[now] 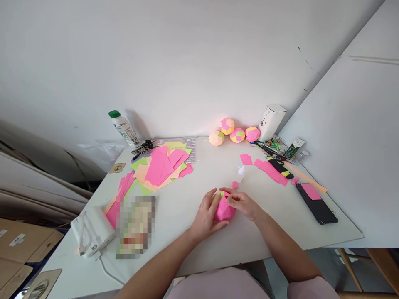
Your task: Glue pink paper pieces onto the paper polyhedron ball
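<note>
A pink folded paper ball (223,210) sits between both hands just above the white table (193,249). My left hand (206,214) cups it from the left and underneath, fingers curled around it. My right hand (241,203) pinches its top right edge with thumb and fingers. A small pink paper scrap (235,185) lies just beyond the hands.
A pile of pink, orange and green paper squares (162,166) lies at the left. Several finished paper balls (237,135) stand by the wall, next to a white container (270,121). A black phone (316,202), pens, keys (142,147), a bottle (124,126) and a white charger (93,230) lie around.
</note>
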A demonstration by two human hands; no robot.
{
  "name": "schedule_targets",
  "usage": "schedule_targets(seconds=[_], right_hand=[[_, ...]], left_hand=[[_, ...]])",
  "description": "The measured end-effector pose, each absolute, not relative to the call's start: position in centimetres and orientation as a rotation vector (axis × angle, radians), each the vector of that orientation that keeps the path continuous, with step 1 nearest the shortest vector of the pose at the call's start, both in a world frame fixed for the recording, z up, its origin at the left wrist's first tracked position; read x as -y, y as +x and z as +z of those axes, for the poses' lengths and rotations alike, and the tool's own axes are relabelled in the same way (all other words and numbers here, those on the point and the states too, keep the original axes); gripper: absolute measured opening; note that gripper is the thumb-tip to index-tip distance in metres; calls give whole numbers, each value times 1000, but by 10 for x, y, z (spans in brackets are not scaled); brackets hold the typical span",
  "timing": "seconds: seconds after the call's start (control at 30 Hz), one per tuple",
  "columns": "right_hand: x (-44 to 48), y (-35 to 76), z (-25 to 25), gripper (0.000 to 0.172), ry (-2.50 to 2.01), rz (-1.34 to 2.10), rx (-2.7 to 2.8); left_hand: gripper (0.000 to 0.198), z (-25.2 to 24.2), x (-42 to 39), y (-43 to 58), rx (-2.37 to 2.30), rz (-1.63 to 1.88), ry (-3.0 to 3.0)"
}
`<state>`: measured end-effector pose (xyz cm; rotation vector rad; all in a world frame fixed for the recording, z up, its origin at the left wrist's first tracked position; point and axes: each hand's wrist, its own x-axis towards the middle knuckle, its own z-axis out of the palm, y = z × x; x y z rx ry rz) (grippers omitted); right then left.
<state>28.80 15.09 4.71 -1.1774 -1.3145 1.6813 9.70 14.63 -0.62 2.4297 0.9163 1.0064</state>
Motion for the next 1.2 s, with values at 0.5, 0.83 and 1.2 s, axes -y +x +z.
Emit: schedule_targets(seconds=[0.5,0.83,1.2], right_hand=[[-149,288,48,34,-1113,1756,1378],[-148,284,49,44,-1094,1768,1410],[-150,287,45,36,-1052,1764,1416]], left_hand=[[78,-2,-147,99,-739,1085,2429],[77,1,-147,100,-749,1117,2454],[77,-1,-148,100,-712,1106,2432]])
